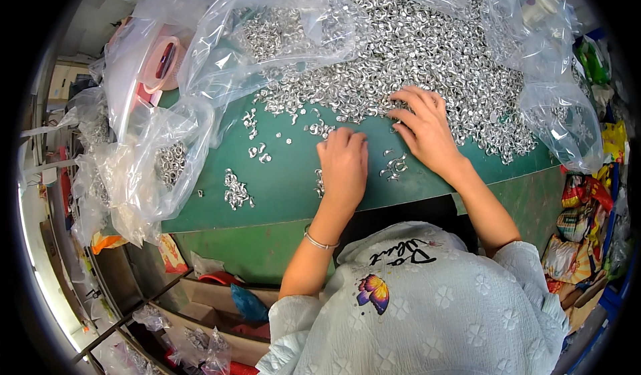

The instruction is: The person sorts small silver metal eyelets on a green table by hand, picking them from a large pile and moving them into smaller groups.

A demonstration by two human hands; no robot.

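Mid-frame, our left hand [344, 165] curls, its hold on anything unclear; our right hand [429, 135] spreads open over shiny curved metal pieces [407, 48]. Black script [415, 255] marks our crinkled shirt [441, 325], lower right.

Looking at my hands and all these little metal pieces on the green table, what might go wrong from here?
Spilling: at the right, the big pile comes close to the near edge of the green table, so a careless sweep by the right hand might push pieces off.

Mixing: the small clusters lie loose with no divider, and the left hand is among them, so they could get jumbled.
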